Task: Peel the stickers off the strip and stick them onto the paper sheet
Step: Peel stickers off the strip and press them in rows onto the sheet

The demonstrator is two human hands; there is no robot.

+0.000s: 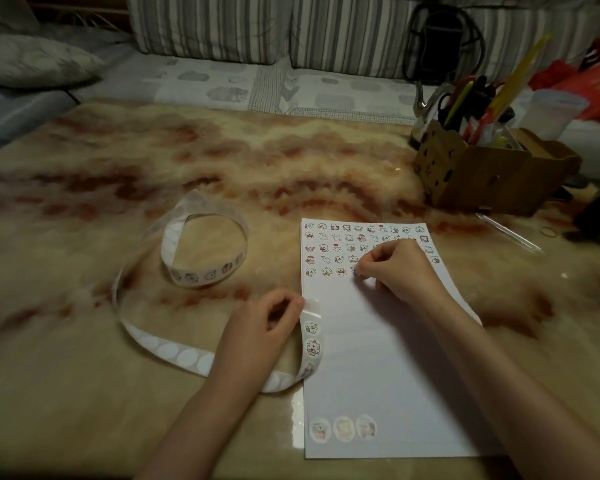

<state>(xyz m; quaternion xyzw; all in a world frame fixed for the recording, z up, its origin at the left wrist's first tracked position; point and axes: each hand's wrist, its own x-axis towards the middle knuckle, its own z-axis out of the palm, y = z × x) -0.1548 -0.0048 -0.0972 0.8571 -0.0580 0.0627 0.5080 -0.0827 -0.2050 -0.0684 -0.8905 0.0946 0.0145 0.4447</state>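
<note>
Right hand (392,268): fingers curled, tips pinching a sticker (355,270) down at the end of row five on the paper sheet (378,358). Left hand (267,320) pinches the strip (311,344) end at the sheet's left edge. The strip runs along that edge toward the person. Next stickers sit left of the right hand, nearer the person.

We see a worktop (291,161) marbled cream and beige with rust-red blotches, and a white paper sheet (378,358) bearing rows of black-outlined cartoon stickers (347,227), some touched with red. The strip (168,349) is pale with white circles, the cushions (208,26) are striped grey and white, and the box (482,178) is brown with dark spots.
</note>
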